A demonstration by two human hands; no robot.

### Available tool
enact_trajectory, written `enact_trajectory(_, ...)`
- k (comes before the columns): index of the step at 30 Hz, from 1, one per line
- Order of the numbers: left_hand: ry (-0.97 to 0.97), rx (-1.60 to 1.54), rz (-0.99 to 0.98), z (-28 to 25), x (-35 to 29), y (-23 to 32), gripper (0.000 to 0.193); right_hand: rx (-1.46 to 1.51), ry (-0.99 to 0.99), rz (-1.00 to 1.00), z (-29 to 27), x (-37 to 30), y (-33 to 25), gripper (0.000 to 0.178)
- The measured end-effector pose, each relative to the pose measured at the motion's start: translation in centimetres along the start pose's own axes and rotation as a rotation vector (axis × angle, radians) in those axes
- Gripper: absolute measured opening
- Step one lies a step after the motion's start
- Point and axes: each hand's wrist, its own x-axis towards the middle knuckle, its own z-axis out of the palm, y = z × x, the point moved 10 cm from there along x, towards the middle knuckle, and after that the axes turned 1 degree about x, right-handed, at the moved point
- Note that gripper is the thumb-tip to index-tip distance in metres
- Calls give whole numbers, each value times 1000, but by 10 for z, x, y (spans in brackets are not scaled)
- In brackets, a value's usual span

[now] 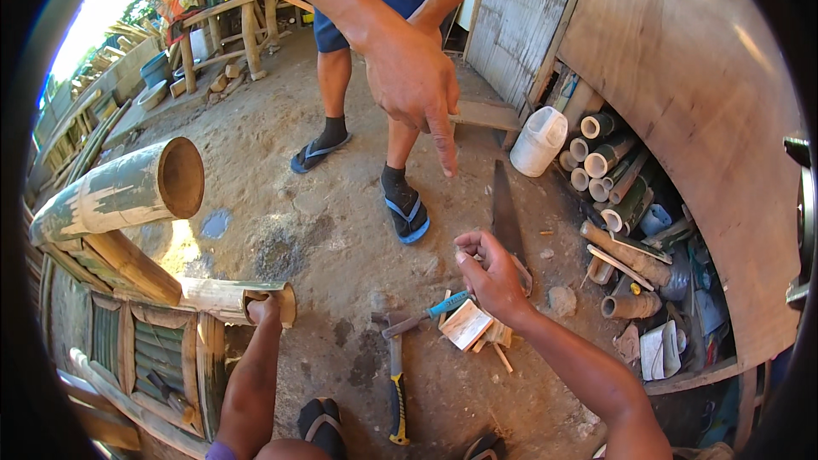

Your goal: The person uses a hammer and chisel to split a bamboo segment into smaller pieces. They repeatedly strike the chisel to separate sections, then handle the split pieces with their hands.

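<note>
The short, pale cut bamboo tube lies at the frame's corner, long axis running left-right; the left hand grips its open right end. The right hand, loosely curled and seemingly empty, hovers well apart.

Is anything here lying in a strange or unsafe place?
Yes: a handsaw lies flat on the dirt floor beside another person's sandalled foot, and a hammer lies loose near the wearer's own foot.

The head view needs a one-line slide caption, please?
Left hand grips a bamboo pole's end; right hand pinches something small; another person's hand points down.
</note>
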Motion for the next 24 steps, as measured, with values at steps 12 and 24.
enact_trajectory(12, -933, -983, -566, 13, -77, 42, 26, -414, -421, 51, 96, -25, 43, 28)
enact_trajectory(24, -855, -628, -463, 38, -65, 25, 38, 89, -463, 329, 250, -77, 108, 25)
